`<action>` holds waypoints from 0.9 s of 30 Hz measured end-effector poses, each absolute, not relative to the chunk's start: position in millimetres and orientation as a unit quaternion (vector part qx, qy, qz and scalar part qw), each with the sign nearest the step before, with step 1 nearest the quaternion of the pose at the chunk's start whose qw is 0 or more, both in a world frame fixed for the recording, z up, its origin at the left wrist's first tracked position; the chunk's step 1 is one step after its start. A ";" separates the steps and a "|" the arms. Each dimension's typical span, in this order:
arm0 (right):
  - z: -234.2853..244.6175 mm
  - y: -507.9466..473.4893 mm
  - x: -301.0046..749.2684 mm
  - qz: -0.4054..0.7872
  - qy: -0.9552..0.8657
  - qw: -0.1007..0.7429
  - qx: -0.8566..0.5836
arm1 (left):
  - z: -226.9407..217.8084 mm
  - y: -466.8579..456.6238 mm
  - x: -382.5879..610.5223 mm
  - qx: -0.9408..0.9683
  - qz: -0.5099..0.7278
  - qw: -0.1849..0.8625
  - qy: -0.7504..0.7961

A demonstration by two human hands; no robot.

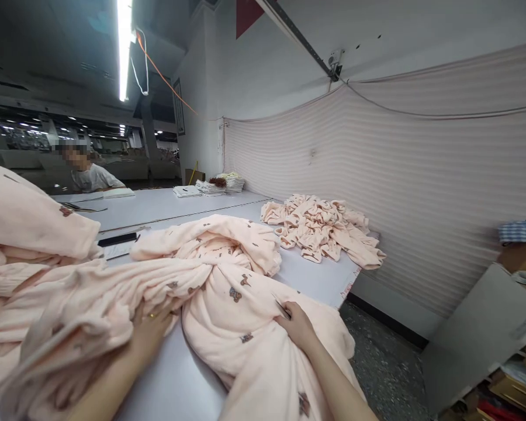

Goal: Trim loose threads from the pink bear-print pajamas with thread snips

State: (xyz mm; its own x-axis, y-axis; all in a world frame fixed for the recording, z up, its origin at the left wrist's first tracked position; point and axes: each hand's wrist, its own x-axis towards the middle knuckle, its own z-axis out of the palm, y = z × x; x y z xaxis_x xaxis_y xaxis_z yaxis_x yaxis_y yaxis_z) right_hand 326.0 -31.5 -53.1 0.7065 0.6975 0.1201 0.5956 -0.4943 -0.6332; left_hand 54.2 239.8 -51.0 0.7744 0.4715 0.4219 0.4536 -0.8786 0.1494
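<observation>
- Gripped a slim metal tool [282,306] in the right hand [297,327], against pink printed fleece [263,327] spread over the near middle of the worktop [175,374].
- Had the left hand [152,330] at near left, fingers partly hidden by bunched fleece; could not tell whether closed on it.
- Saw more folds of pink cloth [30,219] piled at left.
- Saw a dark flat object [117,240] just beyond.
- Saw a pink heap [319,225] at far right.
- Saw paper stacks [234,182] farther off, and a person [95,177] at far left.
</observation>
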 end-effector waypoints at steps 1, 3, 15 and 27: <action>-54.4 -13.9 327.6 0.085 -0.372 0.332 -0.863 | -44.6 253.8 57.1 0.939 0.222 0.024 0.262; -56.4 24.3 327.7 0.101 -0.357 0.325 -0.870 | -32.7 270.9 66.9 0.933 0.209 0.044 0.290; -39.7 125.6 285.3 0.167 -0.276 0.346 -0.881 | -46.1 176.9 12.9 0.824 0.190 0.436 0.307; 20.7 -50.5 238.5 0.223 -0.419 0.492 -0.729 | 31.5 45.0 43.5 0.589 0.146 0.781 0.146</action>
State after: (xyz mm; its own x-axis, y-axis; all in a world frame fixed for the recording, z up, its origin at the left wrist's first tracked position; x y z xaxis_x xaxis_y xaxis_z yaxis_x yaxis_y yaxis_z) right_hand 238.5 -50.5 20.7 0.5487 0.8314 0.0879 0.3922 -0.1631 -0.9053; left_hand 43.5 45.0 31.5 0.9146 0.4007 -0.0553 -0.0570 0.2631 0.9631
